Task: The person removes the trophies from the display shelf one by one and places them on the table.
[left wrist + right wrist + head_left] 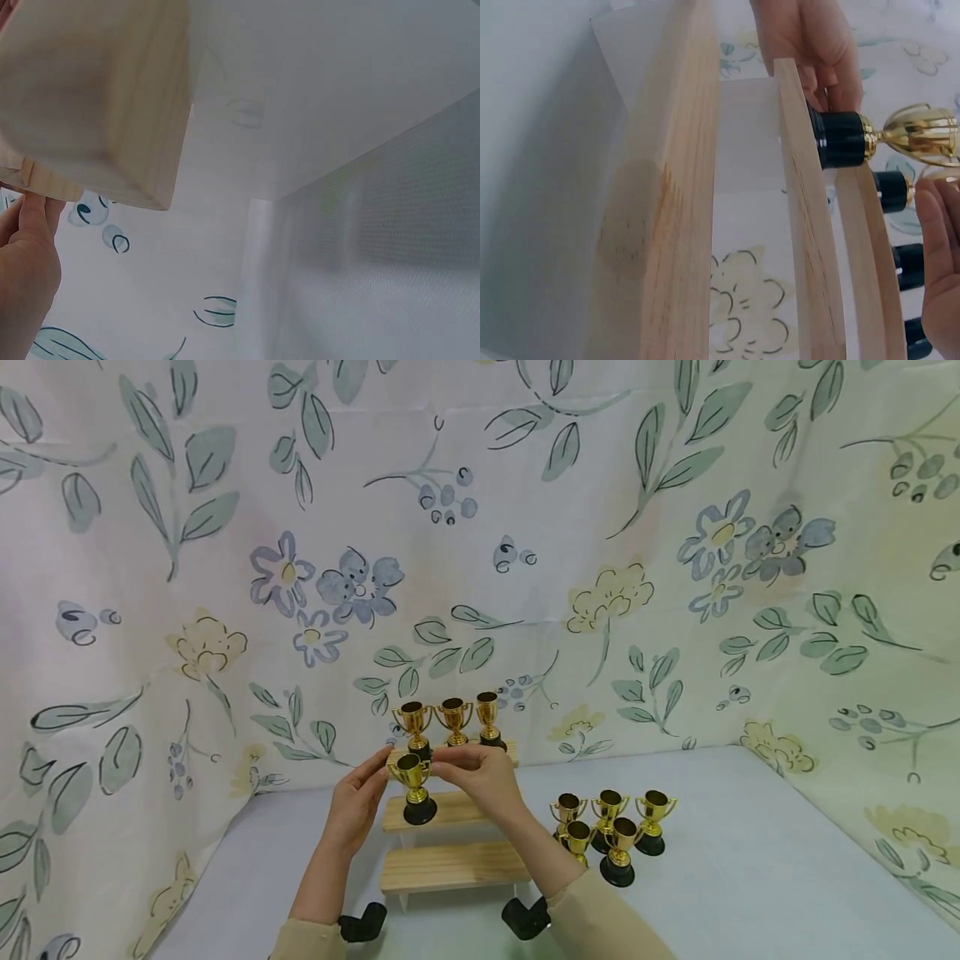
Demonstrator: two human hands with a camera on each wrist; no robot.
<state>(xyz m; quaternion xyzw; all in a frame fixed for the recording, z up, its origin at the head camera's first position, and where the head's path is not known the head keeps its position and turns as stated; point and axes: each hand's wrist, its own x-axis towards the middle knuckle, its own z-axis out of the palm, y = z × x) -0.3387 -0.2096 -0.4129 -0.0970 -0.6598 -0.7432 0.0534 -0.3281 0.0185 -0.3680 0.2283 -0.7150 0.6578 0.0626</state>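
A small gold trophy cup (411, 774) with a black base stands upright at the left end of the middle step (457, 810) of a wooden three-step stand. My left hand (355, 810) is at its left, fingertips near the cup and the stand's end. From the right, my right hand (483, 779) reaches in with fingertips beside the trophy's handle; the right wrist view shows these fingers (934, 225) close by the cup without curling round it. Three more trophies (453, 714) stand on the top step, their bases partly hidden by my hands.
Several gold trophies (621, 837) stand grouped on the white table (750, 860) to the right of the stand. The bottom step (450, 867) is bare wood. Dark wrist straps show at both forearms. A floral cloth (525, 568) hangs behind the table.
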